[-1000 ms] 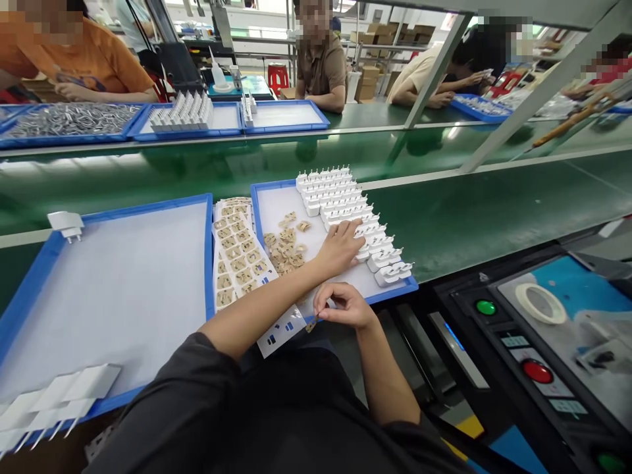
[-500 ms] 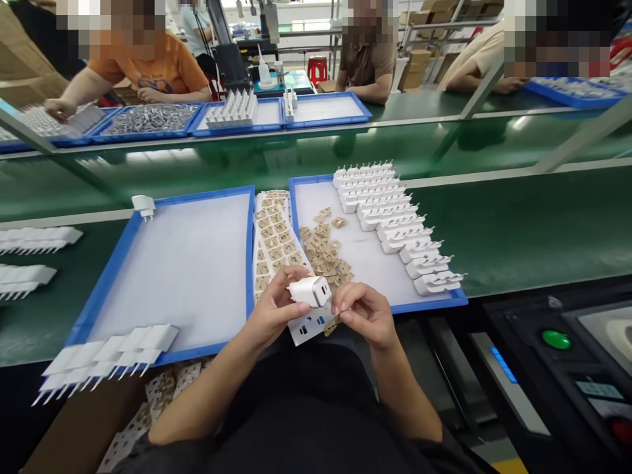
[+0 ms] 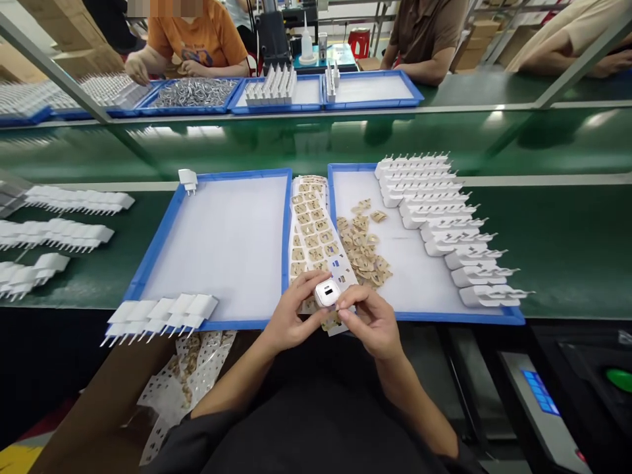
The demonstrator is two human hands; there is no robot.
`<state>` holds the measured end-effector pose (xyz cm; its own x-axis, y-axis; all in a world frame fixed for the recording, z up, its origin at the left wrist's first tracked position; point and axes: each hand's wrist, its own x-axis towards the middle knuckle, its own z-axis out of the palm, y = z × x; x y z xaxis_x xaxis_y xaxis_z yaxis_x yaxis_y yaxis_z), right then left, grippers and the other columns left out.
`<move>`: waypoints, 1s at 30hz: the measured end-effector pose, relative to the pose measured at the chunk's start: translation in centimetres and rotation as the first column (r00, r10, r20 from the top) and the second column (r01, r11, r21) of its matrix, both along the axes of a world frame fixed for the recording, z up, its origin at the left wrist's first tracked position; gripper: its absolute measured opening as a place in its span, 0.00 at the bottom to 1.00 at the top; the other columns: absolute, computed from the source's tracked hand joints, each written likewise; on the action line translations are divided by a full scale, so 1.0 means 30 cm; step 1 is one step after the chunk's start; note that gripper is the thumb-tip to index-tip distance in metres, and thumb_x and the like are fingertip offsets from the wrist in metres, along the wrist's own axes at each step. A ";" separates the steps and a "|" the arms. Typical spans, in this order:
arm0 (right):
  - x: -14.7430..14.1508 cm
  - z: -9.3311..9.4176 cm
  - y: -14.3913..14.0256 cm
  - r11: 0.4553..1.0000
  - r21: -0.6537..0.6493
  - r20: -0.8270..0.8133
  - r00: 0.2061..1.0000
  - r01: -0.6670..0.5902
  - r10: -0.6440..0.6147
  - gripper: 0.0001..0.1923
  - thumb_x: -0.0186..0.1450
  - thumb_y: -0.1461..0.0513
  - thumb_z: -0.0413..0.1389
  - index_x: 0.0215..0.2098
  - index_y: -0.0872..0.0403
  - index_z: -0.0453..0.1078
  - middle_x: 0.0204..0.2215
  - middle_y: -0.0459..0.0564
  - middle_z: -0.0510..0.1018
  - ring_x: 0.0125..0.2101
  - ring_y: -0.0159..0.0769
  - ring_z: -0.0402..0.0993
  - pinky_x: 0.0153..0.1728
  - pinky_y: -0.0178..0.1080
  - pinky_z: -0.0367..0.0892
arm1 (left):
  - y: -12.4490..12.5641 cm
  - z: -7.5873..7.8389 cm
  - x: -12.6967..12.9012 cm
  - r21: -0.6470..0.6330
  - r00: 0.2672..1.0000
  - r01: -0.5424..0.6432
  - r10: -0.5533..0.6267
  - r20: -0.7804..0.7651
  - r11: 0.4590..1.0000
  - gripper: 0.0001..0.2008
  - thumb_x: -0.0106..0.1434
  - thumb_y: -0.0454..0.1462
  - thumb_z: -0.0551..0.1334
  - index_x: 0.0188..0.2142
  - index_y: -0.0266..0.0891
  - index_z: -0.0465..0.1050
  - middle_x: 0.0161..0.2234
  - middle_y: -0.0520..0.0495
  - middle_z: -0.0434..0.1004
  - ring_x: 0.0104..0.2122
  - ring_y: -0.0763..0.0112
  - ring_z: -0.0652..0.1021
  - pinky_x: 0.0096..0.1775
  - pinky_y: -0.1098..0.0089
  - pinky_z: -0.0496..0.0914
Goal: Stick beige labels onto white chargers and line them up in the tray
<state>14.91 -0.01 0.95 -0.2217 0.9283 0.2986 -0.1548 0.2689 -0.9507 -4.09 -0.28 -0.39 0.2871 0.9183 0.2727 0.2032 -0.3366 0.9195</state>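
Head view, single lens, mounted at the wearer's brow and facing forward and steeply down, with the black garment at the bottom edge and the left hand and right hand at close range, low centre. Middle range: left tray and right tray, side by side, seen from above and from their near edge; far range: green surface crossing the full width, then a co-worker in orange, facing the lens, cropped at top.
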 end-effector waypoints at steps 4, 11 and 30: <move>-0.014 -0.005 0.010 0.998 -0.028 -0.010 0.998 0.062 -0.063 0.02 0.67 0.63 0.60 0.36 0.49 0.73 0.30 0.46 0.76 0.32 0.36 0.74 0.34 0.38 0.71 | 0.003 -0.009 -0.023 -0.021 0.998 0.025 -0.024 0.052 0.999 0.24 0.69 0.40 0.62 0.64 0.47 0.66 0.60 0.38 0.72 0.59 0.54 0.74 0.58 0.55 0.72; -0.052 -0.005 0.020 0.957 -0.114 0.031 0.964 0.268 -0.266 0.02 0.67 0.59 0.61 0.36 0.49 0.73 0.32 0.47 0.76 0.36 0.38 0.73 0.40 0.40 0.70 | 0.010 -0.007 -0.004 0.189 0.966 -0.248 0.256 -0.019 0.950 0.18 0.62 0.45 0.70 0.50 0.44 0.76 0.45 0.42 0.77 0.46 0.60 0.78 0.48 0.60 0.75; -0.071 0.009 0.028 0.955 -0.121 0.087 0.962 0.270 -0.260 0.01 0.66 0.61 0.62 0.36 0.49 0.74 0.33 0.47 0.77 0.36 0.36 0.75 0.40 0.39 0.72 | 0.015 0.001 -0.003 0.235 0.964 -0.258 0.266 -0.005 0.937 0.18 0.62 0.43 0.71 0.50 0.44 0.75 0.44 0.44 0.76 0.45 0.62 0.78 0.47 0.62 0.75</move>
<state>12.77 0.84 1.22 0.0217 0.9863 0.1633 -0.0276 0.1638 -0.9861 -4.17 0.17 -0.36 0.0585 0.8758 0.4792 0.3445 -0.4682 0.8137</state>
